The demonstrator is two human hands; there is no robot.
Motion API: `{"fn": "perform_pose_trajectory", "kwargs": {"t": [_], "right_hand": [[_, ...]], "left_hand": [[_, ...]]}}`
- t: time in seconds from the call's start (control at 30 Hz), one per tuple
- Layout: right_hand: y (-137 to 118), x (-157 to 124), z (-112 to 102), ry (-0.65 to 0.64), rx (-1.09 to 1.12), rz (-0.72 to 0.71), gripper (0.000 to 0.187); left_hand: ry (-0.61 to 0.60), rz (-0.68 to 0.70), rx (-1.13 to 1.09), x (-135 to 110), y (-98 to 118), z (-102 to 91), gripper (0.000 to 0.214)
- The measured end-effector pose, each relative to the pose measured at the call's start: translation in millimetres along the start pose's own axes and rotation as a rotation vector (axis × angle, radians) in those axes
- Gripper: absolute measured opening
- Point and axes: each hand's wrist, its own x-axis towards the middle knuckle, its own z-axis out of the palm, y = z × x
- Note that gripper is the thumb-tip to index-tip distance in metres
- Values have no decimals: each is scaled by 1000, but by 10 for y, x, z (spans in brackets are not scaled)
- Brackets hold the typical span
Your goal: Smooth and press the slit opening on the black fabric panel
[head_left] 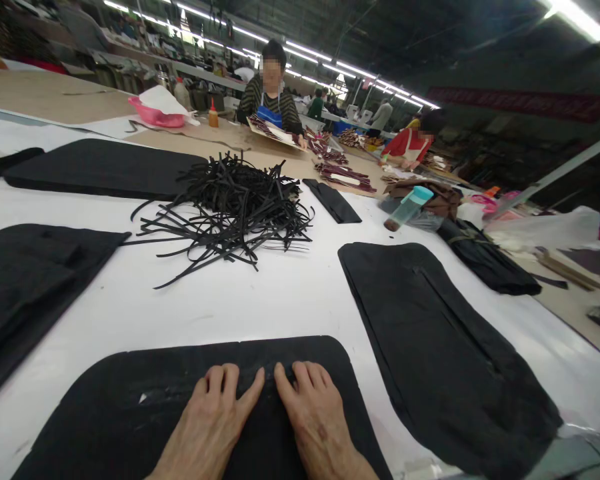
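Note:
A black panel with rounded corners (pixel 130 380) lies flat on the white tabletop in front of me. Both palms face down on it: my left hand (pixel 215 413) and my right hand (pixel 313 413) lie side by side near its far edge. Their fingers are spread and slightly bent, the thumbs and forefingers close but apart. Neither hand grips anything. A small white scrap (pixel 143 398) sits on the panel left of my left hand. Beyond my hands is a loose heap of thin black strips (pixel 245 200).
To the right lies a stack of black pieces with a slit (pixel 430 333); folded black material (pixel 45 280) is at left. A black slab (pixel 105 167), a small black piece (pixel 333 200) and a tipped teal-lidded bottle (pixel 407 208) are farther back. A co-worker (pixel 270 100) works across the table.

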Motion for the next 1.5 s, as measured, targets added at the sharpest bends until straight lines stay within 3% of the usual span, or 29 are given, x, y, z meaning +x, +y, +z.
{"fn": "perform_pose_trajectory", "kwargs": {"t": [0.1, 0.2, 0.4, 0.5, 0.6, 0.77, 0.9, 1.0, 1.1, 1.2, 1.37, 1.5], "right_hand": [[16, -5, -22, -74, -19, -6, 52], [121, -40, -60, -93, 47, -5, 49], [420, -186, -84, -82, 131, 78, 40], [488, -220, -92, -96, 151, 97, 37], [486, -216, -100, -77, 135, 89, 38], [486, -244, -81, -29, 119, 66, 45], [483, -261, -72, 39, 119, 173, 43], [342, -159, -105, 131, 70, 218, 43], [100, 6, -118, 178, 110, 88, 43], [-40, 86, -60, 189, 118, -53, 45], [224, 15, 179, 184, -54, -255, 55], [426, 9, 262, 184, -107, -367, 53]], "left_hand": [[-29, -8, 13, 60, 36, -90, 72], [-11, 20, -3, 31, -12, -25, 74], [62, 111, -125, -245, -284, 553, 71], [14, 34, -170, -383, -401, 774, 71], [-24, -23, -216, -495, -483, 855, 71], [25, -39, -238, -581, -611, 800, 65], [123, -51, -229, -486, -667, 562, 64], [216, -21, -234, -367, -612, 375, 60], [231, 27, -281, -276, -474, 311, 58], [213, 68, -325, -254, -341, 364, 56], [283, 118, -360, -355, -282, 520, 48], [446, 63, -385, -496, -322, 608, 43]]}}
